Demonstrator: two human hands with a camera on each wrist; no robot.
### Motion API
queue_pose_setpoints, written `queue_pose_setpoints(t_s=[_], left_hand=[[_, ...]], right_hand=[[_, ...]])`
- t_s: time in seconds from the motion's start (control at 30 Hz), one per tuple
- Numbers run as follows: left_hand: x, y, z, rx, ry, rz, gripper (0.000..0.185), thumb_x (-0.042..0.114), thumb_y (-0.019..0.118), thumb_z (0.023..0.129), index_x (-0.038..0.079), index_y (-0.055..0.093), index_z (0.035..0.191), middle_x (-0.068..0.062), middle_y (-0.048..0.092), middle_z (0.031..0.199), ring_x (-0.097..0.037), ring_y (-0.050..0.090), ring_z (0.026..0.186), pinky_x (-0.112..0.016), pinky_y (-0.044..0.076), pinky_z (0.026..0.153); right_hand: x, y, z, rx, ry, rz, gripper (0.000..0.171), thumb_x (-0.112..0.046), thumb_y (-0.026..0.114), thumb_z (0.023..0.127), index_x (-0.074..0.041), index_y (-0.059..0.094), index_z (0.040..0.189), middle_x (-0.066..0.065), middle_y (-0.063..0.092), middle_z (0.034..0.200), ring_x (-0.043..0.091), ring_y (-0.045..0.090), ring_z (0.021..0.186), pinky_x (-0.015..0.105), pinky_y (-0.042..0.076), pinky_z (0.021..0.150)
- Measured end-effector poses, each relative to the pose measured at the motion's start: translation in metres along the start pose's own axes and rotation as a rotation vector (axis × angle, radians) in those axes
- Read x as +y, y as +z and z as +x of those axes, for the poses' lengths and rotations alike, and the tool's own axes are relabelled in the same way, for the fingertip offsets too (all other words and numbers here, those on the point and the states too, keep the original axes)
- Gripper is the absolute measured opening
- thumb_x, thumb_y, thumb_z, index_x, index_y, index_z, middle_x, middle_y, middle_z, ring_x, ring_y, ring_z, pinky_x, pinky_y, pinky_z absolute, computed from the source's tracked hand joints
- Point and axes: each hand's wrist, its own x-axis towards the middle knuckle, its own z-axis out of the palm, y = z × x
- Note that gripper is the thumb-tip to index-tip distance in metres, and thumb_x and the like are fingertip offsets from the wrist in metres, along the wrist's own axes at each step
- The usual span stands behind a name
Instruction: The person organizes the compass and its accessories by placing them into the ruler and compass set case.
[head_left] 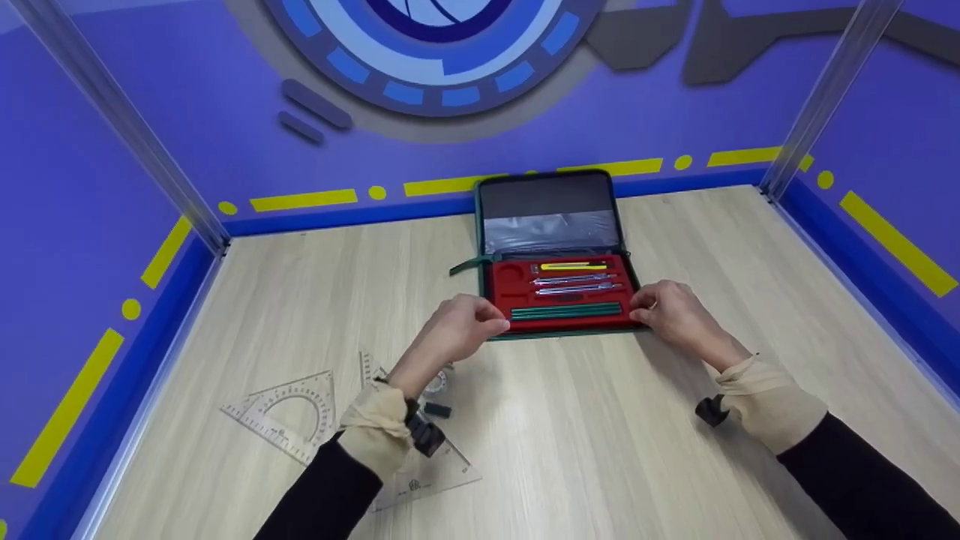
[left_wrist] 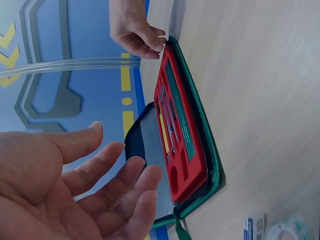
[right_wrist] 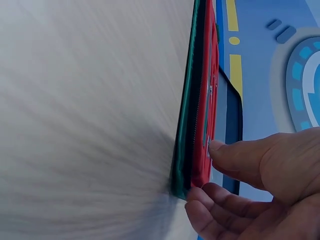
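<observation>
- Two hands at the near edge of the open case (head_left: pixel 553 255), one per corner.
- Right hand (head_left: pixel 675 313): thumb and fingers pinching the near right corner of the red tray (head_left: pixel 564 294); wrist view shows thumb on top of the red edge, fingers curled below it.
- Left hand (head_left: pixel 456 330): at the near left corner in head view, but wrist view shows fingers relaxed and spread, nothing gripped; contact with the case not confirmable.
- Progress, judged: case unzipped, lid (head_left: pixel 550 212) laid back flat; tray mostly filled. Round recess and a small slot at tray's left look empty, so some pieces likely yet to go in. Closing and zipping not done.
- Tray contents: green pencils (head_left: pixel 566 310) along the front, two metal compasses (head_left: pixel 574 283) mid, yellow piece (head_left: pixel 574 266) at back.
- Case: green zip edge, dark lid with clear pocket, centre-back of the wooden surface (head_left: pixel 600 420), near the blue wall.
- Outside the case, well left of it: clear protractor (head_left: pixel 289 409), set square (head_left: pixel 431 472), tape roll (left_wrist: pixel 285 231), small eraser-like box (left_wrist: pixel 253 226).
</observation>
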Motion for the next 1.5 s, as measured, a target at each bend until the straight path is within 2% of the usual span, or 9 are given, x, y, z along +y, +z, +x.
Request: queue_pose_setpoints(t_s=[0.27,0.4,0.6,0.8,0.9,1.03,1.2,1.5], left_hand=[[-0.028,-0.01,-0.032,0.033,0.066,0.057,0.017,0.028,0.069,0.101,0.016,0.076,0.111,0.002,0.071,0.106,-0.017,0.063,0.094,-0.038,0.053,0.083],[-0.042,-0.01,-0.044,0.062,0.073,0.08,0.014,0.024,0.07,0.1,0.015,0.077,0.109,0.001,0.072,0.105,-0.016,0.063,0.091,-0.037,0.053,0.081],[-0.059,-0.004,-0.058,0.128,0.093,0.169,0.012,0.018,0.075,0.096,0.012,0.077,0.106,-0.002,0.075,0.107,-0.017,0.067,0.089,-0.039,0.054,0.077],[-0.072,0.003,-0.069,0.166,0.169,0.224,0.012,0.01,0.078,0.092,0.009,0.078,0.104,-0.005,0.075,0.106,-0.023,0.069,0.094,-0.041,0.055,0.077],[-0.081,0.007,-0.073,0.16,0.218,0.247,0.013,0.005,0.077,0.09,0.007,0.078,0.103,-0.006,0.074,0.103,-0.024,0.068,0.094,-0.042,0.055,0.079],[-0.093,0.014,-0.074,0.16,0.319,0.32,0.014,-0.002,0.076,0.088,0.005,0.078,0.1,-0.008,0.07,0.096,-0.023,0.067,0.089,-0.041,0.055,0.077],[-0.102,0.023,-0.071,0.215,0.424,0.428,0.018,-0.007,0.079,0.083,0.004,0.079,0.096,-0.007,0.068,0.09,-0.023,0.067,0.085,-0.038,0.057,0.073],[-0.109,0.036,-0.068,0.254,0.466,0.566,0.02,-0.004,0.082,0.081,0.004,0.078,0.099,-0.009,0.066,0.094,-0.025,0.068,0.081,-0.04,0.057,0.071]], right_hand=[[0.002,0.004,0.0,0.05,-0.039,-0.031,0.005,0.0,0.075,0.09,0.003,0.077,0.094,0.013,0.075,0.089,0.03,0.062,0.085,0.049,0.049,0.082],[0.005,0.005,0.0,0.058,-0.037,-0.036,0.005,-0.001,0.075,0.09,0.003,0.077,0.091,0.014,0.075,0.089,0.032,0.065,0.088,0.052,0.05,0.084],[0.003,0.007,0.001,0.057,-0.034,-0.044,0.007,-0.001,0.073,0.091,0.005,0.076,0.092,0.017,0.075,0.09,0.035,0.066,0.091,0.054,0.051,0.085],[0.002,0.006,0.001,0.056,-0.024,-0.047,0.008,-0.001,0.073,0.091,0.007,0.075,0.094,0.018,0.075,0.092,0.036,0.066,0.092,0.054,0.051,0.085],[0.003,0.007,0.001,0.052,-0.021,-0.047,0.009,-0.001,0.073,0.091,0.007,0.075,0.094,0.019,0.074,0.092,0.036,0.065,0.092,0.055,0.051,0.085],[0.003,0.008,0.001,0.056,-0.024,-0.051,0.009,-0.001,0.073,0.091,0.007,0.075,0.095,0.019,0.074,0.093,0.036,0.065,0.092,0.055,0.051,0.085],[0.005,0.008,0.0,0.069,-0.044,-0.04,0.007,-0.001,0.074,0.09,0.005,0.075,0.093,0.018,0.074,0.091,0.036,0.065,0.09,0.054,0.05,0.084],[0.004,0.008,-0.001,0.058,-0.053,-0.029,0.006,-0.001,0.074,0.091,0.005,0.075,0.092,0.017,0.074,0.09,0.034,0.065,0.089,0.052,0.051,0.082]])
